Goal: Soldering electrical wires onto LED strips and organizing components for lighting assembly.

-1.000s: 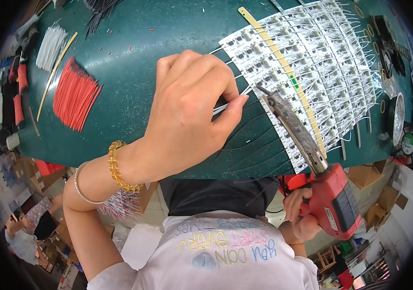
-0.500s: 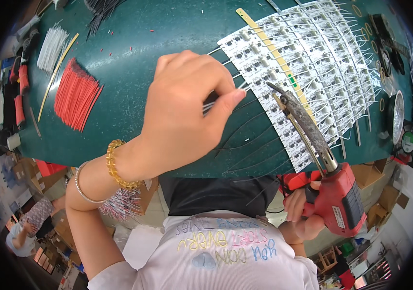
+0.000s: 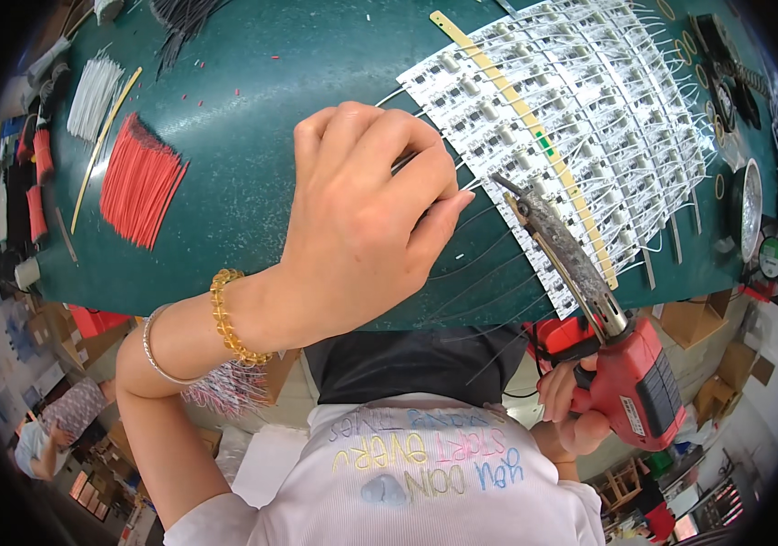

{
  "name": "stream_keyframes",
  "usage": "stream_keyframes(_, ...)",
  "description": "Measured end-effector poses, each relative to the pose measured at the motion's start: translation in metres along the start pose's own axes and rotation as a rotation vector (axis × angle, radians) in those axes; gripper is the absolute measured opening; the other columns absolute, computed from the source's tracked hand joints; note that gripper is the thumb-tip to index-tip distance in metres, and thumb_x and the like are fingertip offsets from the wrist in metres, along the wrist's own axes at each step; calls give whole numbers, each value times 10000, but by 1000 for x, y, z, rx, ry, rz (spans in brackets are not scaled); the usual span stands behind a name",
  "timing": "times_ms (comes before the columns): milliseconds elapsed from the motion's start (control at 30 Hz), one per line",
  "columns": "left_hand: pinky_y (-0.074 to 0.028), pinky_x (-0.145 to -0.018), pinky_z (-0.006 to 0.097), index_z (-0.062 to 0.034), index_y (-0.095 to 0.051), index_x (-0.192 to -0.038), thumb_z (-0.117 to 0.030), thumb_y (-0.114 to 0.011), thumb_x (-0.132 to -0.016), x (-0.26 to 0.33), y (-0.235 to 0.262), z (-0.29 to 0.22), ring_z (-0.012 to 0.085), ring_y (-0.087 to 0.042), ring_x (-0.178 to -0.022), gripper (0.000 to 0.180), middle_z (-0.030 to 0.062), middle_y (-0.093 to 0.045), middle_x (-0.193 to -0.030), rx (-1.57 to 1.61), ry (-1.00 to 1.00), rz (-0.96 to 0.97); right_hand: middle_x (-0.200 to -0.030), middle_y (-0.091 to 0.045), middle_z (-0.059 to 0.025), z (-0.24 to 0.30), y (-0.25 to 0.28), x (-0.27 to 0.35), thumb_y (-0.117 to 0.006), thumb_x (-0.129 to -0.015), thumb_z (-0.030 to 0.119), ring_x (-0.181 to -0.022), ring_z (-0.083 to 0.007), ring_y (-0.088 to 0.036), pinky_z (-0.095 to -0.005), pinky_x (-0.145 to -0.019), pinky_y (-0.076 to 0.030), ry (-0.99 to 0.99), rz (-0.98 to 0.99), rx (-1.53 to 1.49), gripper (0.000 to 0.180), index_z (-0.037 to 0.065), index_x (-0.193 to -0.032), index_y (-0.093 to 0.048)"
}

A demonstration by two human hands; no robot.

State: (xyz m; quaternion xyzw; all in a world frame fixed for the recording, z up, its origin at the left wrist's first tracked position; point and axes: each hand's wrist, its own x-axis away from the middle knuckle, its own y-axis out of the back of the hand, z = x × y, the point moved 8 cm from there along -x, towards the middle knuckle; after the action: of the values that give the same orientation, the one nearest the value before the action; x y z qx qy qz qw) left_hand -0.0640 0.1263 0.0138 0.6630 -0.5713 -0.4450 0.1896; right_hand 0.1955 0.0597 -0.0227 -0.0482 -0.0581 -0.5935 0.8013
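Observation:
My left hand (image 3: 371, 214) is closed, with a thin white wire (image 3: 471, 185) pinched between thumb and fingers; its end points at the left edge of a sheet of white circuit boards (image 3: 448, 86). In my right hand (image 3: 575, 409), at the lower right, is a red soldering gun (image 3: 639, 382). The gun's dark tip hangs over the boards' edge, close to the wire end. More white wires stick out along that edge, and dark wires (image 3: 484, 264) trail from its nearer part. A pale yellow strip (image 3: 523, 116) lies across the boards.
On the green table (image 3: 243, 218), a bundle of red wires (image 3: 141, 187) and a bundle of white wires (image 3: 93, 98) lie to the left, a thin yellow stick (image 3: 106, 146) beside them. Dark wires (image 3: 179, 27) sit at the back. A metal bowl (image 3: 749, 209) and a fan (image 3: 771, 259) are at the right.
My left hand has shifted a little right and nearer, wire still pinched. The soldering gun's tip has moved slightly left and nearer along the boards' edge.

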Motion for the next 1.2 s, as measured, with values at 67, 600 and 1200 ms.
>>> stream_keyframes(67, -358, -823, 362, -87, -623, -727, -41, -769, -678, 1, 1, 0, 240, -543, -884, 160, 26, -618, -892, -1, -13, -9, -504, -466, 15, 0, 1, 1, -540, -834, 671, -408, -117, -457, -259, -434, -385, -19, -6, -31, 784, -18, -1184, -408)
stream_keyframes(600, -365, -796, 360, -91, -645, -726, -54, -779, -671, 3, 2, -4, 231, -544, -856, 150, 22, -616, -884, -27, -61, -38, -502, -459, 26, -8, 15, 14, -570, -834, 654, -401, -105, -448, -255, -425, -377, 2, -21, -53, 834, -23, -1290, -399)
stream_keyframes(1200, -380, -798, 346, -71, -631, -744, -34, -767, -712, 5, -1, -21, 216, -541, -700, 144, 24, -584, -691, 60, 22, 46, -494, -452, 25, 4, 11, 8, -540, -851, 665, -390, -109, -441, -253, -432, -385, 179, 76, -150, 857, -30, -1318, -361)
